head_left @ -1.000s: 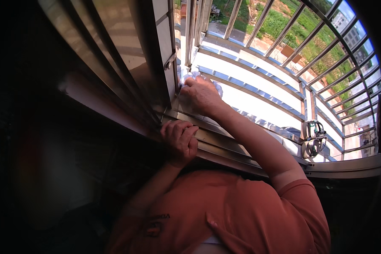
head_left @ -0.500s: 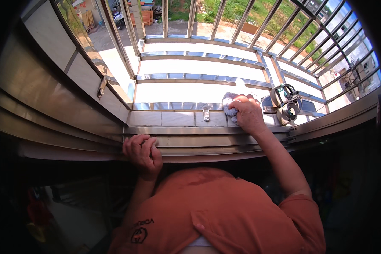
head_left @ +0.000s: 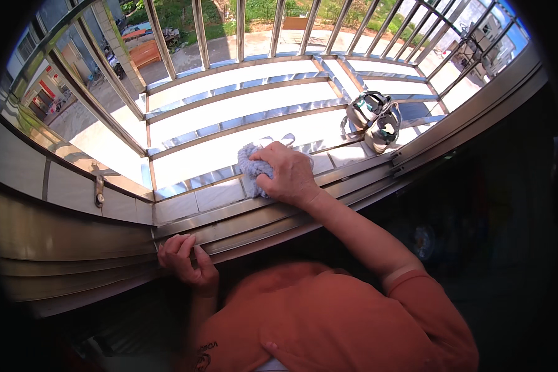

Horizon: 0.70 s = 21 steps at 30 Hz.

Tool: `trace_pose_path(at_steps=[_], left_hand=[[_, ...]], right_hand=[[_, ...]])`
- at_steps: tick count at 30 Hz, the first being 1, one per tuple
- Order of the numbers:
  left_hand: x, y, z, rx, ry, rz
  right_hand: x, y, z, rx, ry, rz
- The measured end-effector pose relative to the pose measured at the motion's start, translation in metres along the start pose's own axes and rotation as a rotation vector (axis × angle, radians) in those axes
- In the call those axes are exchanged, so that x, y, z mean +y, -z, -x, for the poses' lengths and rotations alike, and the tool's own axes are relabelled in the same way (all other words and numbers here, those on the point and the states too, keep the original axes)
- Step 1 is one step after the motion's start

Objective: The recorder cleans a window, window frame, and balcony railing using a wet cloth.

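My right hand is closed on a bunched light blue-grey cloth. It presses the cloth onto the pale tiled sill, just beyond the metal window track. Fingers loosely bent and slightly apart, my left hand rests on the near edge of the track by the left corner, with nothing seen in it. Part of the cloth is hidden under the right hand.
A pair of shoes stands on the slatted metal ledge to the right. Upright metal bars enclose the ledge. A metal latch sits on the left side wall. Ground and plants lie outside.
My right hand has moved left along the sill with the cloth, away from the shoes. My left hand stays on the track near the corner. The view has turned and shifted.
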State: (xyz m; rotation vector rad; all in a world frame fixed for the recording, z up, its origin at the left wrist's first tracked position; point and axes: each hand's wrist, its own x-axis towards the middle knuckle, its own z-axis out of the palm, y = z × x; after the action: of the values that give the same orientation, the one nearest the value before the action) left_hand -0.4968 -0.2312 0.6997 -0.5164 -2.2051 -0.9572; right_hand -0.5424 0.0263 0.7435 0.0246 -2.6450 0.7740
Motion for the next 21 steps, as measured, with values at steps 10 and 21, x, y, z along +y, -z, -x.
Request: trace_pose_path(at_steps=[10, 21], left_hand=[[0.098, -0.043, -0.142, -0.112, -0.085, 0.565], [0.232, -0.261, -0.182, -1.125, -0.638, 0.239]], right_hand=[[0.056, 0.073, 0.052, 0.315, -0.154, -0.46], [0.06, 0.077, 0.088, 0.242, 0.134, -0.287]])
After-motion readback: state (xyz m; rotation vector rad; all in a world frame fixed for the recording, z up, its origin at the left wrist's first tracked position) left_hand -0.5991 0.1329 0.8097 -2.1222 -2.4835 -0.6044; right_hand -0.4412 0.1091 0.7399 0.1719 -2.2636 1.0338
